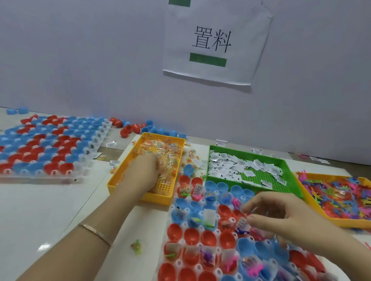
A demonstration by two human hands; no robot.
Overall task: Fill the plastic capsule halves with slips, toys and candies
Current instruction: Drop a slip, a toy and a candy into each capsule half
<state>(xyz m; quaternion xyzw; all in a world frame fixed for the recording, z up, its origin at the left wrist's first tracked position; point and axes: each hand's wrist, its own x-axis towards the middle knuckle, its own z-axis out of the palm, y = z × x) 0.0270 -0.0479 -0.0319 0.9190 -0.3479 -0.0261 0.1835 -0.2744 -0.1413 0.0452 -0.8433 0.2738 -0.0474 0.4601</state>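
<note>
Head view: your left hand (pixel 143 173) is buried in the candies (pixel 158 147), grip unclear. Capsule halves (pixel 208 237) lie at 4 o'clock from it, under your right hand (pixel 283 219), fingers curled, content unclear.

the left hand (pixel 145 172) is being held down in the candies (pixel 158 147) of the yellow tray (pixel 156 197), its fingertips being hidden among wrappers. slips (pixel 228 163) are being kept in the green tray (pixel 255 175), toys (pixel 337 195) in the orange tray (pixel 346 222) beside it. the right hand (pixel 283 219) is being held, fingers curled, over the red and blue capsule halves (pixel 197 236); its grip is being blurred beyond telling.
</note>
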